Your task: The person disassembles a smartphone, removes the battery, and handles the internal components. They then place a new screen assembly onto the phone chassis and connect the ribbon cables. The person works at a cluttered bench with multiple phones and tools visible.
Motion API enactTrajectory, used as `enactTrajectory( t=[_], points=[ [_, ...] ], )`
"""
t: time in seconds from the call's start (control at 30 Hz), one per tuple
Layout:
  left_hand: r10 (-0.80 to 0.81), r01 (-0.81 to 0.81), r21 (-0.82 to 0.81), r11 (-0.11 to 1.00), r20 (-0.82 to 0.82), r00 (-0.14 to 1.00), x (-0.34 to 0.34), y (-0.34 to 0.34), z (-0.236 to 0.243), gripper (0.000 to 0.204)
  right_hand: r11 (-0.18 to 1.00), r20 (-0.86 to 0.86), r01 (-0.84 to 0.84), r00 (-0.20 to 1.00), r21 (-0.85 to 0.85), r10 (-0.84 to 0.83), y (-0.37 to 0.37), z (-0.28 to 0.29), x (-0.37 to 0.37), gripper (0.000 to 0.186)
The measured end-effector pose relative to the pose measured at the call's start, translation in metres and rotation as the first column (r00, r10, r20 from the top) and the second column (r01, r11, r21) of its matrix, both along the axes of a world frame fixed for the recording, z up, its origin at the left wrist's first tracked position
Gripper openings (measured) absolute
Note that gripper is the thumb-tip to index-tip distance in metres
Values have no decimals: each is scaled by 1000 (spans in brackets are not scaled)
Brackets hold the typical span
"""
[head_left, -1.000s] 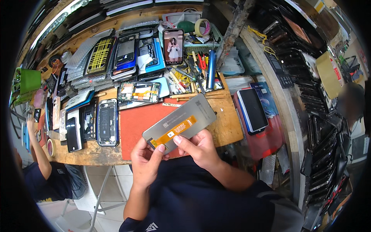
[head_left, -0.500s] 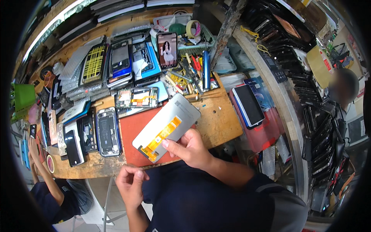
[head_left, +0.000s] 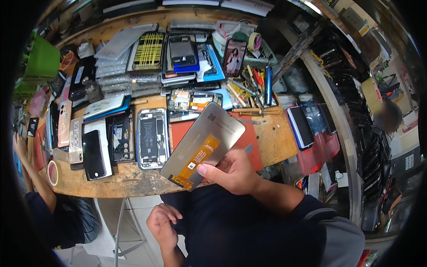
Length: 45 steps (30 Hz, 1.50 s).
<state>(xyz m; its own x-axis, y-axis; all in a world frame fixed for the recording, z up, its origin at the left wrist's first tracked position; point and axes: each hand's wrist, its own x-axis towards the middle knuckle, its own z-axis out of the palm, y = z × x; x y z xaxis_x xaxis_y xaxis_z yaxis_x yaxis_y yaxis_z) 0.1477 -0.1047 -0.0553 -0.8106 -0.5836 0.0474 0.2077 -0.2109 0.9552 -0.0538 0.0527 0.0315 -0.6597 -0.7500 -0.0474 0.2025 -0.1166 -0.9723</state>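
The right hand [head_left: 233, 173] pinches the grey screen panel [head_left: 195, 142] by its edge, thumb beside the orange ribbon [head_left: 199, 158], fingertips hidden behind! Below-left of that grip, the left hand [head_left: 163, 224] hangs empty, fingers loosely half-curled, thumb hard to make out.

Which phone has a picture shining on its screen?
The propped-up phone in front of the green basket, beyond the grey panel in the right hand: it shows someone in white. The black phone lying front left looks dark.

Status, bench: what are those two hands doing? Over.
Right hand gripping grey panel. Left hand apart, nothing visible in it. Red mat partly hidden behind panel.
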Motion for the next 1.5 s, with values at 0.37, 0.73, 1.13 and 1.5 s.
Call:
enactTrajectory(
  t=[0.37,0.73,1.13,1.5],
  points=[
    [41,-43,117,992,24,999,-8,-18,3,29,998,44,69,997,4,-69,-22,-6,7,30],
    [-109,115,198,973,-40,993,-75,13,61,37,931,118,335,940,-147,-320,-17,-10,6,15],
    [-253,248,167,954,5,968,-141,85,68,37,848,362,487,844,-210,-395,62,-21,-29,18],
    [-368,345,255,903,50,928,-181,132,68,31,703,330,643,764,-305,-555,127,-39,-46,20]
  ],
)
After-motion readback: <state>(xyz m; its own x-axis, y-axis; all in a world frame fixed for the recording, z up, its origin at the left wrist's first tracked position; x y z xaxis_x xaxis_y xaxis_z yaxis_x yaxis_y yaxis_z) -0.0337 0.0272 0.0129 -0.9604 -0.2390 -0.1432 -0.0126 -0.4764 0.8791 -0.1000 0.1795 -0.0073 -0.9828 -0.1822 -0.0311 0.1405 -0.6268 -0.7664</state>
